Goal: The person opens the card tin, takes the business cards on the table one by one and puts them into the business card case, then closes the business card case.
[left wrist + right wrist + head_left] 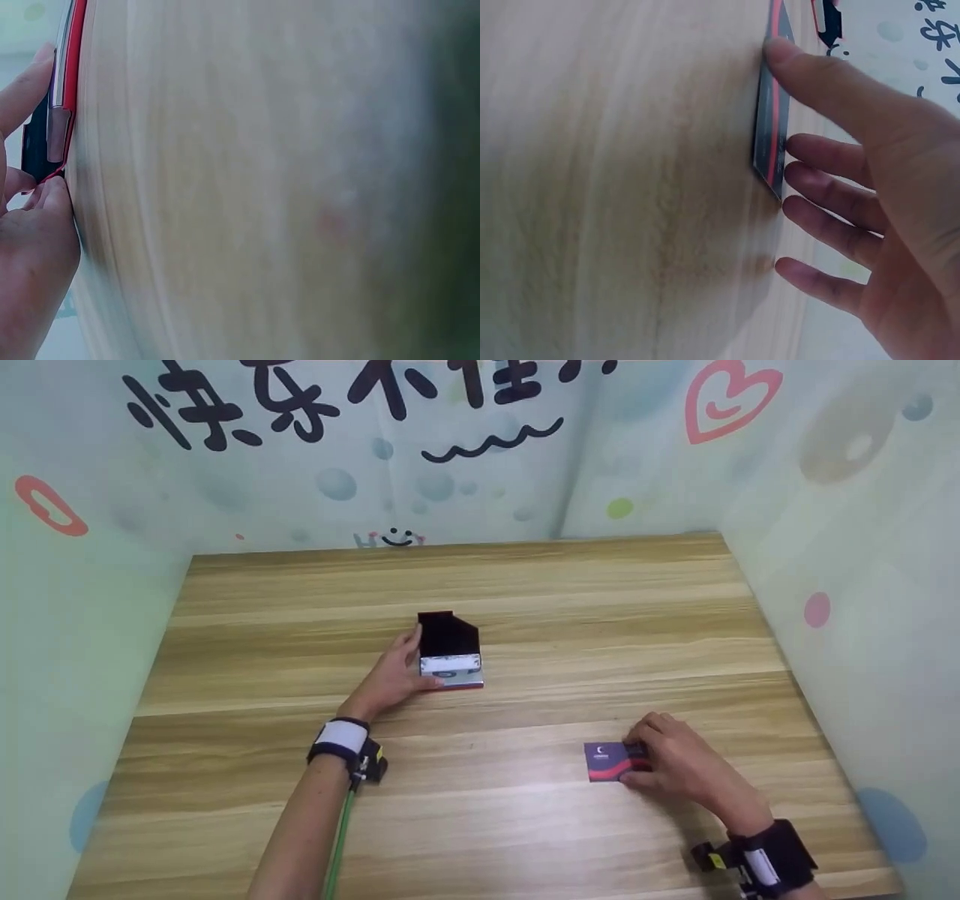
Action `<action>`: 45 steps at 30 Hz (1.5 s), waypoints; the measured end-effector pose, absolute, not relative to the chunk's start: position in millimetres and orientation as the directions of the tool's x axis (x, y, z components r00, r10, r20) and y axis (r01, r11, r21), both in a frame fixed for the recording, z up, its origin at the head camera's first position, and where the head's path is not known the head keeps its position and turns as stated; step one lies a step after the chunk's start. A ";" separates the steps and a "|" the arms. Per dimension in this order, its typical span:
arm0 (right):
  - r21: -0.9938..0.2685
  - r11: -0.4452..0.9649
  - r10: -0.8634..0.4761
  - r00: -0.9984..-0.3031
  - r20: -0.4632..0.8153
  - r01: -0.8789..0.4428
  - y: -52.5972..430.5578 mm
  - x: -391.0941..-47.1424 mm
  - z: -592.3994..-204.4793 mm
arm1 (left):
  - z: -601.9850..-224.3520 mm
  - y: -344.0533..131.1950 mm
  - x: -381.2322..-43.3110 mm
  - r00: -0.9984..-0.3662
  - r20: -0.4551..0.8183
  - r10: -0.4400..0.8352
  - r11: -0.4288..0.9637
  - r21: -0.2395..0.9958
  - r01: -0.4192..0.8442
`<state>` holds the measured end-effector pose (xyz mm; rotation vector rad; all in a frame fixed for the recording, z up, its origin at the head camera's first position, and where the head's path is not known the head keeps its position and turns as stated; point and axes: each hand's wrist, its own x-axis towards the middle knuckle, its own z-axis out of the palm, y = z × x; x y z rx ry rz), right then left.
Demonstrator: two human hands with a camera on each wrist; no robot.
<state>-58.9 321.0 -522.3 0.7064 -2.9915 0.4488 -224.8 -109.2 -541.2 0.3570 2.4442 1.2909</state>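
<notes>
A card case (451, 679) with a red outside and a silver body lies on the table, its black-lined flap (448, 636) raised toward the back. My left hand (390, 671) holds it at its left side, thumb near the front edge and fingers at the flap. From the left wrist view, the fingers of the left hand (34, 247) meet at the case's red hinge (64, 161). Flat on the table at the front right is a dark purple business card (606, 763) with a red wave and white logo. My right hand (686, 761) grips its right end, thumb and fingers on opposite long edges.
The wooden table (525, 840) has printed fabric walls (480, 502) along its back and both sides. Each wrist wears a strapped camera; a green cable (339, 844) runs along the left forearm.
</notes>
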 end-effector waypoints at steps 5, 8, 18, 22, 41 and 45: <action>-0.266 0.857 -0.415 -0.897 0.151 -0.441 320.3 -58.0 -527.3 | -541.5 -108.2 -224.7 -0.905 -0.191 0.380 0.555 0.830 0.057; -0.277 0.860 -0.397 -0.903 0.164 -0.428 319.0 -57.9 -528.9 | -542.2 -108.2 -224.8 -0.906 -0.205 0.371 0.558 0.829 0.041; -0.348 0.861 -0.327 -0.928 0.178 -0.370 312.0 -58.5 -529.8 | -541.3 -107.9 -225.1 -0.904 -0.205 0.376 0.541 0.840 0.035; -0.358 0.860 -0.315 -0.930 0.190 -0.364 310.2 -60.0 -530.7 | -540.8 -107.9 -225.0 -0.905 -0.207 0.373 0.545 0.838 0.033; -0.314 0.828 -0.385 -0.878 0.283 -0.465 294.3 -88.4 -518.3 | -542.3 -108.0 -225.5 -0.905 -0.203 0.373 0.536 0.843 0.032; -0.304 0.816 -0.404 -0.861 0.309 -0.492 287.5 -99.9 -514.1 | -542.5 -107.4 -225.0 -0.905 -0.191 0.381 0.520 0.853 0.039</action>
